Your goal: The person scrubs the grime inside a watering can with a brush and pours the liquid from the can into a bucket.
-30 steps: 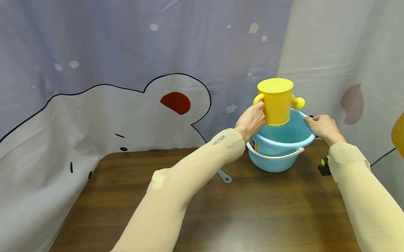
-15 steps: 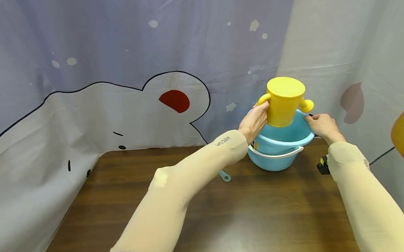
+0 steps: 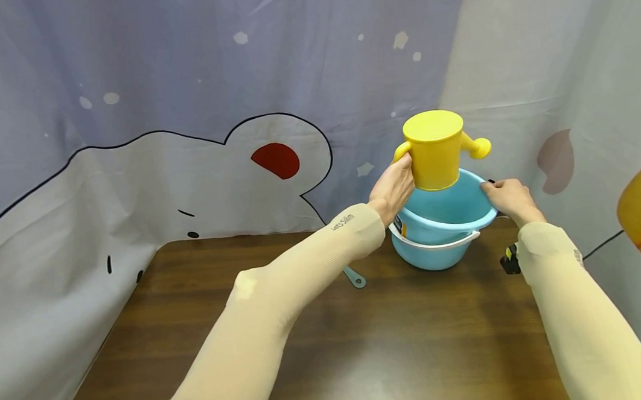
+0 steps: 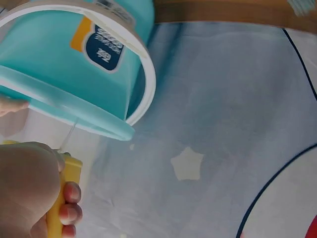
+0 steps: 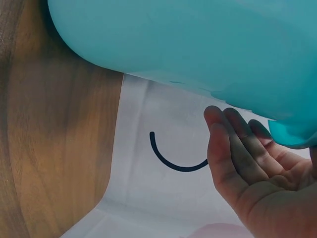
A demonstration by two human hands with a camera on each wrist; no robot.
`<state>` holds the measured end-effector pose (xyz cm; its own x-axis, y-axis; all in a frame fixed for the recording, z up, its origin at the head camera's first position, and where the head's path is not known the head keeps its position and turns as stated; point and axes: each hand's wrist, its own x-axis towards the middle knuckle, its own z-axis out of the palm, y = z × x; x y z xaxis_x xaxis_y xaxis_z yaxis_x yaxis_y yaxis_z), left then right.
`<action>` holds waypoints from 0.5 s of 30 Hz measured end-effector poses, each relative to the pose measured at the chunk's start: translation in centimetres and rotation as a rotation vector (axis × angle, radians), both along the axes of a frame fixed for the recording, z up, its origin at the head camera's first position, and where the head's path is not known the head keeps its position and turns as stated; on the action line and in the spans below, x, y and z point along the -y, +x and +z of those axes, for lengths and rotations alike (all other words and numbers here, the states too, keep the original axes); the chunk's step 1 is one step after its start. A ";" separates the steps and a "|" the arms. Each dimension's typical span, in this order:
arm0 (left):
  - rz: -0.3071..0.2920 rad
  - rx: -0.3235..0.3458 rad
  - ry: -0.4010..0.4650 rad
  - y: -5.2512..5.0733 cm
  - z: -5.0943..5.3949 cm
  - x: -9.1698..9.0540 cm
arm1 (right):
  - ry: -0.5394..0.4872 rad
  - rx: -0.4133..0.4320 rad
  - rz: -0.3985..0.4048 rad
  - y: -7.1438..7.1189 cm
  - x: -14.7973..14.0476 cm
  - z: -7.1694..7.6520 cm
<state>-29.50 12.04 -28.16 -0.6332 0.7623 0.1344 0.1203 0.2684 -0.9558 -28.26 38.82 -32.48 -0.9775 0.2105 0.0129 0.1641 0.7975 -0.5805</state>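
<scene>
A yellow watering can (image 3: 435, 164) hangs in the air above a light blue bucket (image 3: 444, 236), its spout pointing right. My left hand (image 3: 393, 187) grips the can by its handle; the left wrist view shows fingers curled around that yellow handle (image 4: 57, 213). The bucket stands near the table's back right, its white carrying handle (image 3: 442, 246) lowered against the front. At the bucket's right rim, my right hand (image 3: 511, 199) pinches the edge. In the right wrist view, that hand's fingers (image 5: 237, 144) lie beneath the rim, with the thumb mostly hidden.
A grey-blue handle with a hole (image 3: 356, 278) lies on the brown wooden table (image 3: 415, 340), partly hidden behind the left forearm. A printed curtain (image 3: 210, 67) hangs behind the table. A small black and yellow object (image 3: 510, 261) shows beside the right wrist.
The watering can shifted right and tilted, then came back left and rose slightly, now more level. My right hand stays at the bucket rim.
</scene>
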 end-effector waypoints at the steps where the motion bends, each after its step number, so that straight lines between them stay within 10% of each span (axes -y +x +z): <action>1: -0.004 0.007 0.007 0.1 0.0 0.0 | -0.002 0.003 -0.002 0.0 0.0 0.0; 8: -0.018 0.114 0.119 0.6 0.0 0.0 | -0.027 0.008 -0.001 0.0 -0.1 -0.1; 15: -0.054 0.336 0.470 1.3 0.6 0.2 | -0.024 0.002 -0.005 0.2 -0.2 -0.2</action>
<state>-28.24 11.84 -27.59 -0.6615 0.7016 0.2650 0.4215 0.6400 -0.6425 -28.08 39.02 -32.70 -0.9764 0.2160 0.0054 0.1698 0.7823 -0.5993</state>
